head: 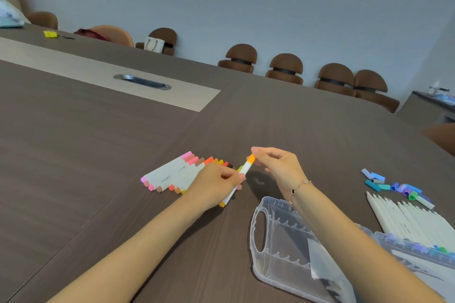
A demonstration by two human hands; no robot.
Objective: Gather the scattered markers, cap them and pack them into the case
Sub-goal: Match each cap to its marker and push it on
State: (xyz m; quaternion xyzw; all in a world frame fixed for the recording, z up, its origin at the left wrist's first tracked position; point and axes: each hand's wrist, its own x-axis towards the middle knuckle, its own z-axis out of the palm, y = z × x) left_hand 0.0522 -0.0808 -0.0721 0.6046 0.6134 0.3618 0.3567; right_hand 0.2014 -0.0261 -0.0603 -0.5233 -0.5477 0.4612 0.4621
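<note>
- Empty case [283, 248] lies open nearest, ready for packing.
- Left hand [216, 184] clamps the marker [242, 172] barrel, steadying it above the bench [98, 155].
- Right hand [275, 165] pinches its orange cap [251, 158], apparently seating it.
- Capped markers [177, 172] wait alongside.

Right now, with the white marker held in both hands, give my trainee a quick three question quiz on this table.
1. True or false: the clear plastic carrying case already holds the warm-coloured capped markers.
2. Which hand pinches the orange cap on the white-barrelled marker: A left hand, B right hand?
3. Fill in: the loose blue and purple caps lie to the ____ of the case.

Key:
1. False; they lie in a row on the dark wooden table, left of the case.
2. B.
3. Right.
</note>
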